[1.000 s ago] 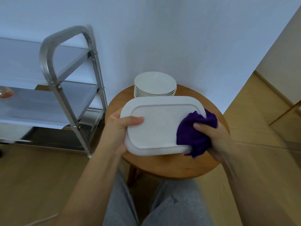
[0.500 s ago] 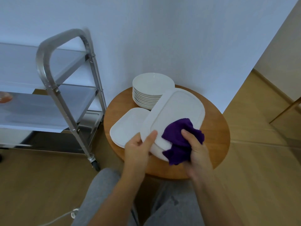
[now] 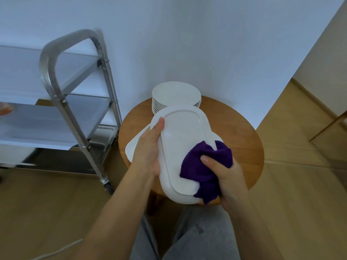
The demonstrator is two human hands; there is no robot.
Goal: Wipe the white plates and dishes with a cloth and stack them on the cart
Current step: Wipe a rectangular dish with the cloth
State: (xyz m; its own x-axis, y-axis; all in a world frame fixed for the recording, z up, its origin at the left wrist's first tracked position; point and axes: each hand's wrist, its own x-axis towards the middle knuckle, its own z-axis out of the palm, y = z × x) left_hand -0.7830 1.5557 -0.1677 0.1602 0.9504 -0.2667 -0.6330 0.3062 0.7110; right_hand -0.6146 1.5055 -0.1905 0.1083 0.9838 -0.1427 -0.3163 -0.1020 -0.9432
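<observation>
I hold a white oblong dish [image 3: 181, 145] upside down above the round wooden table [image 3: 242, 139], its long axis pointing away from me. My left hand [image 3: 150, 149] grips its left edge, thumb on the base. My right hand [image 3: 223, 175] presses a bunched purple cloth [image 3: 206, 164] against the dish's near right part. Under the dish lies another white flat dish [image 3: 132, 147], mostly hidden. A stack of several round white plates [image 3: 175, 94] stands at the table's back. The steel cart [image 3: 56, 102] stands to the left.
The cart has a curved steel handle [image 3: 50, 59] and shelves; its caster [image 3: 108, 184] rests on the wooden floor. An orange object [image 3: 5, 109] sits at the far left on the middle shelf. A white wall rises behind the table. My grey-trousered legs [image 3: 199, 233] are below.
The dish has turned from lying crosswise to pointing away from me. My left hand shifted along its left edge, and the cloth moved over the dish's near end.
</observation>
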